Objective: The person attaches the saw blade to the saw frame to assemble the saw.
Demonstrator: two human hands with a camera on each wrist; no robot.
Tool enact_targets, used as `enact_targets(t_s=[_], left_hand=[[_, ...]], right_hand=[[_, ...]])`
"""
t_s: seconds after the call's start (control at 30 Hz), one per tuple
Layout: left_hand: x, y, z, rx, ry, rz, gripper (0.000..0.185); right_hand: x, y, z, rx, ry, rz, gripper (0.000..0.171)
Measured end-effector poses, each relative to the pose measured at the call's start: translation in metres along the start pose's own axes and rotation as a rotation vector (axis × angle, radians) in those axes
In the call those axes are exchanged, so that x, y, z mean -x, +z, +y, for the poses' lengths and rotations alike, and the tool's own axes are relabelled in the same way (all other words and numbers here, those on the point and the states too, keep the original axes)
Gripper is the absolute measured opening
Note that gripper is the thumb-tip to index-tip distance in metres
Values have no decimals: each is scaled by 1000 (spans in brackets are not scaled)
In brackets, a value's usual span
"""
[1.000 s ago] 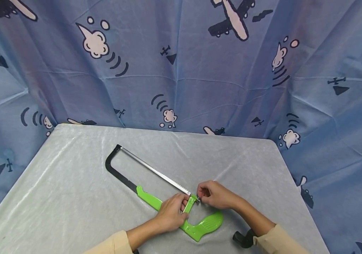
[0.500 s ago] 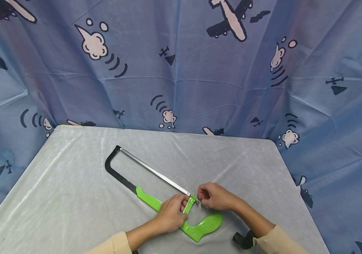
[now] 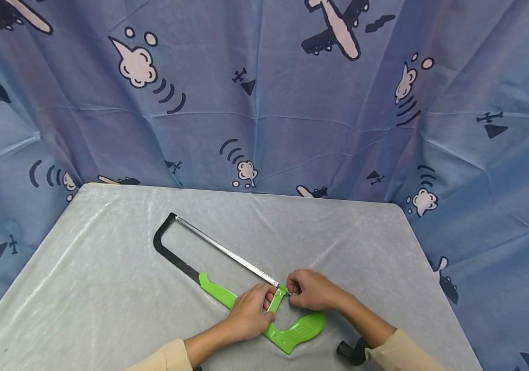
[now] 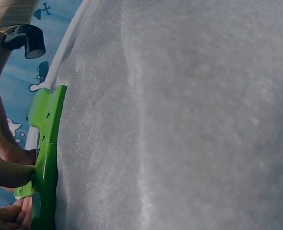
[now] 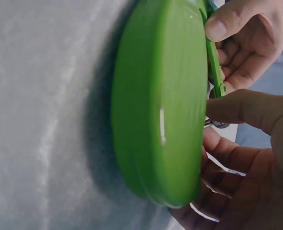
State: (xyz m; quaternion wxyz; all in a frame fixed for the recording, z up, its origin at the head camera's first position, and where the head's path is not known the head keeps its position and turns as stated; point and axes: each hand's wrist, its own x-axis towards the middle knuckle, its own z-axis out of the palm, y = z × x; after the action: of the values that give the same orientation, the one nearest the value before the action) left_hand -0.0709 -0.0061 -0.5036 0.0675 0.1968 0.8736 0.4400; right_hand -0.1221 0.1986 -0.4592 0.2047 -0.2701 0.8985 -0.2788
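Note:
A hacksaw [image 3: 303, 330] with a green handle and a black front frame lies on the table, its silver blade [image 3: 227, 251] toward the far side. My left hand [image 3: 249, 312] grips the green upright by the blade's near end, thumb on the near side and fingers behind. At that same end, my right hand [image 3: 312, 288] pinches a small metal wing nut [image 5: 221, 124] between thumb and finger, covering most of it in the head view. The right wrist view has the handle large in front of both hands; in the left wrist view the green frame [image 4: 47, 167] stands at the left edge.
A pale grey cloth covers the table [image 3: 83, 288]. Behind it hangs a blue curtain [image 3: 199, 62] printed with planes and clouds. A black wrist-worn device [image 3: 352, 353] sits under the right forearm, near the tabletop.
The right hand's fingers have shifted slightly around the wing nut, hiding more of it. The right forearm has moved a little left. The left hand and the hacksaw keep their place.

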Motion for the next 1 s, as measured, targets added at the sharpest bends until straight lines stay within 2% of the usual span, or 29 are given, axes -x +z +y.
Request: enact_targets(t_s=[0.2,0.37,0.8,1.0], left_hand=[[0,1,-1,-1,4,6,43],[0,1,-2,-4,6,6,43],[1,0,-1,-1,5,1,43],[0,-1,0,6,2,-8,43]], right_hand=[[-1,-1,0,-56,14,-41,13],[-2,0,-1,-61,32,-47,13],[-6,7,-8,47,35,-21,20],[-6,8,-11,113,40,-19,19]])
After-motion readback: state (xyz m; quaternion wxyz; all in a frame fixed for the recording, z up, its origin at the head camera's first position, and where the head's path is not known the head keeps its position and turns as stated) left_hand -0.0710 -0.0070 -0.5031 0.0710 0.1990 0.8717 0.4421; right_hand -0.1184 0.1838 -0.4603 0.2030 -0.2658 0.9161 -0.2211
